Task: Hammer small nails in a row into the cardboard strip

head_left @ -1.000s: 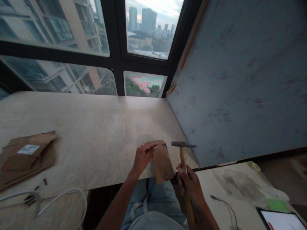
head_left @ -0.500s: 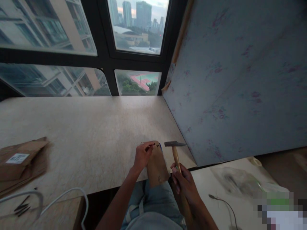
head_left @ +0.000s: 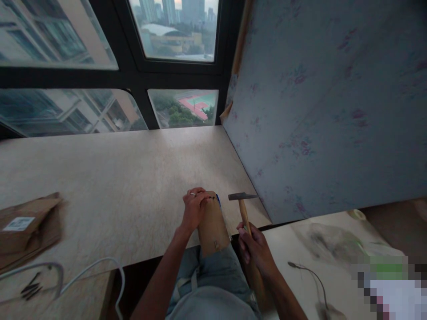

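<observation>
My right hand (head_left: 251, 242) is wrapped around the wooden handle of a hammer (head_left: 244, 211). Its metal head is raised, just right of a flat brown board (head_left: 213, 226). The board lies over the front edge of the light countertop (head_left: 133, 178), its near end above my lap. My left hand (head_left: 195, 206), with a ring on one finger, is closed on the board's far left edge. Small dark spots show beside its fingertips; whether a nail is among them is too small to tell. Something blue (head_left: 218, 200) peeks out at the board's far right edge.
Left lie a folded brown paper package (head_left: 30, 222), several thin black pieces (head_left: 31, 286) and a white cable (head_left: 96, 262). A floral panel (head_left: 316, 124) borders the countertop on the right. Right of me are a thin dark cable (head_left: 310, 269), a clear plastic bag (head_left: 333, 242) and a tape roll (head_left: 356, 215).
My left hand has shifted from pinching near the dark spots to lying more over the board's far left edge. The hammer stays raised in my right hand. The view has shifted slightly.
</observation>
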{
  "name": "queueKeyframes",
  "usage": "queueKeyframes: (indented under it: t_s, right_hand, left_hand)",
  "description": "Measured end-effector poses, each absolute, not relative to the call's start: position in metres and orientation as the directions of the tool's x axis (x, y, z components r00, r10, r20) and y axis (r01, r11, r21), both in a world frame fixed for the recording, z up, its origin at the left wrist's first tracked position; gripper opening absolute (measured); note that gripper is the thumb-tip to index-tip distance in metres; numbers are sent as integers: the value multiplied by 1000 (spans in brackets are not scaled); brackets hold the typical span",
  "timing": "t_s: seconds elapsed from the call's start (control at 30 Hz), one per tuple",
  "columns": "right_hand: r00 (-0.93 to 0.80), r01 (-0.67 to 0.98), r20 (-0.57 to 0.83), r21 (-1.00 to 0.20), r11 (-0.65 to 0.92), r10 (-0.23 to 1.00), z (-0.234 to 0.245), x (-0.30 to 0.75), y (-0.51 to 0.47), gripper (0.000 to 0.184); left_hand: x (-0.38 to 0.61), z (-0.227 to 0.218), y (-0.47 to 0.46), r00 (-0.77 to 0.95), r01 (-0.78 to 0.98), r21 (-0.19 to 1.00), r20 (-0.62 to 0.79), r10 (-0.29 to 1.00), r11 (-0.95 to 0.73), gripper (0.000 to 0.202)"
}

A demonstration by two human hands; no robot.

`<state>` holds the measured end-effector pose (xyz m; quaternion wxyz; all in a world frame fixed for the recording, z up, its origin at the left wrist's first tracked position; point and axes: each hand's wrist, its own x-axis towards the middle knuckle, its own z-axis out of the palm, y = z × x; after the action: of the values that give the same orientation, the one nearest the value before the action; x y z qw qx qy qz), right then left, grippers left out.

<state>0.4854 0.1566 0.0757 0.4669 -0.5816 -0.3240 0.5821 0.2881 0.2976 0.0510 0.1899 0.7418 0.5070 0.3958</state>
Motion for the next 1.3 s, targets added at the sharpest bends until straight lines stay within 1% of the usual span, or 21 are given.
queueKeyframes:
  t_s: [0.17,0.4,0.67,0.83,1.0,1.13,1.3]
  right_hand:
    - [99,-129,-357,-930,-344,929,76,486,158,34]
    - [82,-139,-358,-928,-345,930,78,485,160,34]
    - [78,-127,-367,-926,-356,927,76,486,159,33]
    - [80,-154,-380,-918,-365,922,73,485,157,33]
    - [79,-149,-383,-917,-369,920,73,483,157,34]
    - [72,-94,-353,-933,-346,933,85,483,163,33]
    - [-24,106,-300,-949,-296,954,115,487,175,30]
  left_hand:
    - [291,45,298,172,625,678,363,916,-386,22]
    - [292,38,296,123,620,698,364,923,-358,17]
    - [294,38,294,104,605,724,340,935,-331,18]
    - [296,43,293,124,651,691,309,943,-313,18]
    - [296,45,292,169,690,643,303,938,-332,18]
    - [295,46,290,204,700,614,318,926,-365,20]
    - [293,50,287,249,695,594,331,910,-406,22]
